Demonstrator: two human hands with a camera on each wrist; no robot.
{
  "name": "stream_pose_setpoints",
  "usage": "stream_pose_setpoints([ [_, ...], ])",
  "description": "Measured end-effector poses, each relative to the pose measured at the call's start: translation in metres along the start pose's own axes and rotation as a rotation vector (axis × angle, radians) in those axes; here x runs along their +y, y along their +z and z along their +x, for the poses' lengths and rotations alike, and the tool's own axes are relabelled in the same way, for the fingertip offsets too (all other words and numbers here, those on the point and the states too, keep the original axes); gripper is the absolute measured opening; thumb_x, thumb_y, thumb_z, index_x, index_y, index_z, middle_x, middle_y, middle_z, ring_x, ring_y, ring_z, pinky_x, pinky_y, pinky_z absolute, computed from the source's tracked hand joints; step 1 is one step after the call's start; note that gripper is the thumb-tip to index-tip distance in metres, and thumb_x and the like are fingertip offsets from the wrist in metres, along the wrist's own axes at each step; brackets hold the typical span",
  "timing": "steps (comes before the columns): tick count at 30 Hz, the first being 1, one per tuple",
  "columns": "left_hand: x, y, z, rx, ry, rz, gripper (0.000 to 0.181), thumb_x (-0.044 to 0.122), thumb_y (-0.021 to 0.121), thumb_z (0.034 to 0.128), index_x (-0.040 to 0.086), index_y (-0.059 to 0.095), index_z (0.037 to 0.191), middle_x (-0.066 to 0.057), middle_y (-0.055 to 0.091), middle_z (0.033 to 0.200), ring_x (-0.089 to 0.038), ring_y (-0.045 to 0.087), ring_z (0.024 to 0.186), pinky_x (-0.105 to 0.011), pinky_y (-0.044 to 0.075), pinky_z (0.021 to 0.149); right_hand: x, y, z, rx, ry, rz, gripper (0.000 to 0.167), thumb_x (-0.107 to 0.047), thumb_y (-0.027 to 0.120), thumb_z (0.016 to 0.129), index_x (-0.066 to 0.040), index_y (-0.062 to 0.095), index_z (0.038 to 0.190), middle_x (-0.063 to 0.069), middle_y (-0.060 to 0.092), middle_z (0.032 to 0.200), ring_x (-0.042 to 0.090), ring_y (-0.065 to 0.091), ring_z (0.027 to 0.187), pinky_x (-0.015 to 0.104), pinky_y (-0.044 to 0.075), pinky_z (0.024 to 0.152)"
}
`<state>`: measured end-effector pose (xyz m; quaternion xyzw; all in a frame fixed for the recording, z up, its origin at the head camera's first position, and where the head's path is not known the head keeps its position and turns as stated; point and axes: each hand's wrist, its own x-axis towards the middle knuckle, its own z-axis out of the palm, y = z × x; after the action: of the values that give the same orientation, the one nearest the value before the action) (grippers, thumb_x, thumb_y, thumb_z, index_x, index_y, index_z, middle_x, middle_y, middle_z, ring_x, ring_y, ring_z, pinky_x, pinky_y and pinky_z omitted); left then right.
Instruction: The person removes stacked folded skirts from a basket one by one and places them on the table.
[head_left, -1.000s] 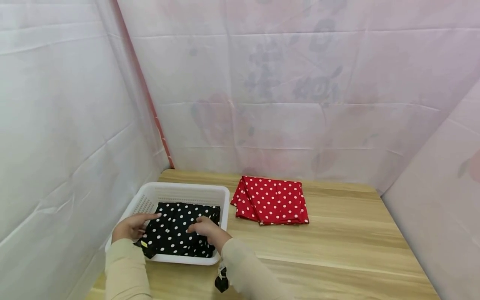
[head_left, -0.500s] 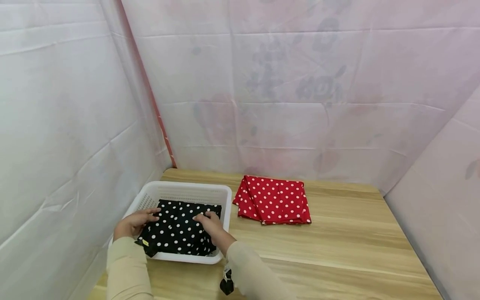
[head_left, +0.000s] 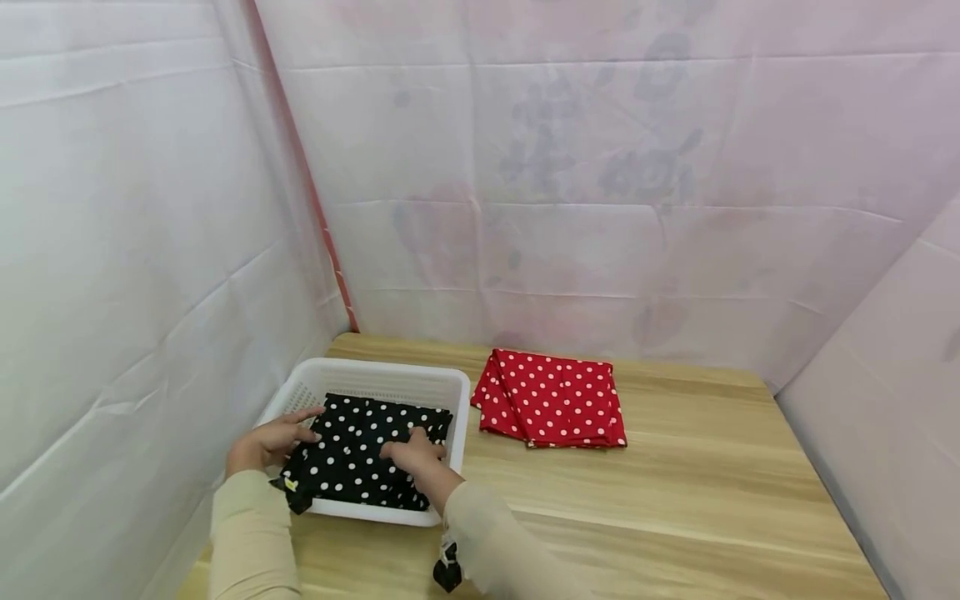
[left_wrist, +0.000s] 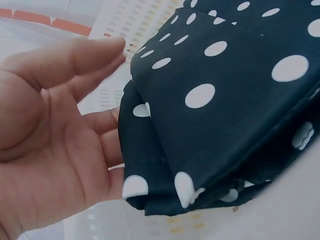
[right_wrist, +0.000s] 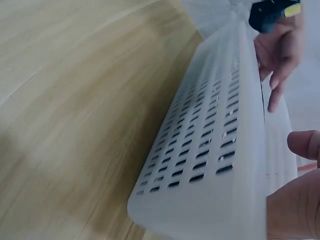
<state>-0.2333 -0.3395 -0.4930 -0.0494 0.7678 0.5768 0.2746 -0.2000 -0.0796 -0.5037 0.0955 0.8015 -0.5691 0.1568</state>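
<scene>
A folded black cloth with white dots (head_left: pixel 352 454) lies in a white perforated basket (head_left: pixel 390 368). My left hand (head_left: pixel 273 440) is at the cloth's left edge; in the left wrist view the hand (left_wrist: pixel 65 125) has its fingers extended, their tips by the folded side of the black cloth (left_wrist: pixel 215 100). Over the right part of the cloth is my right hand (head_left: pixel 418 460), thumb pointing left and fingers extended. The right wrist view shows the basket's outer wall (right_wrist: pixel 200 130) and part of the right hand (right_wrist: pixel 297 200); the basket wall hides the cloth there.
A folded red cloth with white dots (head_left: pixel 555 398) lies on the wooden table (head_left: pixel 675 483), to the right of the basket. Pale sheets (head_left: pixel 570 167) hang behind the table and on both sides. A small black item (head_left: pixel 447 571) hangs at the right wrist.
The view has shifted slightly, so basket and red cloth appear a little further right. The left hand stays by the cloth's left edge; the right hand's fingers have spread over the cloth's right part.
</scene>
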Motion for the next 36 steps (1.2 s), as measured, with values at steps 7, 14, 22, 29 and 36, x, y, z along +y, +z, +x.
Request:
stream_pose_setpoints([
  [7,0.002,0.002,0.002,-0.057,0.021,0.056,0.063,0.008,0.052,0.0896,-0.002,0.023,0.144,-0.034,0.004,0.144,-0.042,0.034,0.121,-0.053,0.037,0.094,0.01,-0.008,0.012,-0.111,0.06,0.132,0.06,-0.015,0.065,0.078,0.002,0.045,0.131,0.021,0.049,0.12,0.04,0.049,0.103,0.058,0.043,0.082],
  [14,0.004,-0.001,0.005,-0.06,0.088,0.133,0.059,0.008,0.056,0.0873,-0.009,0.031,0.138,-0.036,0.003,0.144,-0.049,0.003,0.131,-0.06,0.007,0.104,0.011,-0.008,0.015,-0.177,-0.031,0.15,0.036,-0.011,0.066,0.079,0.001,0.061,0.112,0.009,0.06,0.108,0.03,0.051,0.105,0.053,0.039,0.091],
  [22,0.008,0.001,0.005,-0.077,0.099,0.075,0.061,0.009,0.055,0.0878,-0.009,0.029,0.14,-0.035,-0.001,0.145,-0.047,0.003,0.131,-0.06,0.009,0.104,0.02,-0.011,0.023,-0.114,-0.021,0.265,0.057,0.004,0.065,0.073,0.002,0.05,0.128,0.018,0.051,0.116,0.027,0.051,0.095,0.042,0.047,0.08],
  [29,0.016,0.0,0.001,-0.051,0.134,0.105,0.063,0.005,0.059,0.0843,-0.009,0.031,0.139,-0.035,0.002,0.145,-0.047,0.006,0.131,-0.058,0.014,0.104,0.021,-0.014,0.022,-0.179,-0.028,0.273,0.055,0.004,0.06,0.076,0.002,0.05,0.129,0.014,0.055,0.107,0.024,0.053,0.089,0.04,0.05,0.072],
  [36,0.013,-0.005,-0.005,-0.039,0.184,0.127,0.063,0.002,0.061,0.0823,-0.004,0.034,0.139,-0.032,0.002,0.147,-0.043,0.01,0.131,-0.043,0.032,0.097,0.021,-0.016,0.021,-0.129,-0.04,0.295,0.05,0.007,0.065,0.073,0.001,0.058,0.122,0.016,0.052,0.118,0.023,0.053,0.091,0.037,0.051,0.073],
])
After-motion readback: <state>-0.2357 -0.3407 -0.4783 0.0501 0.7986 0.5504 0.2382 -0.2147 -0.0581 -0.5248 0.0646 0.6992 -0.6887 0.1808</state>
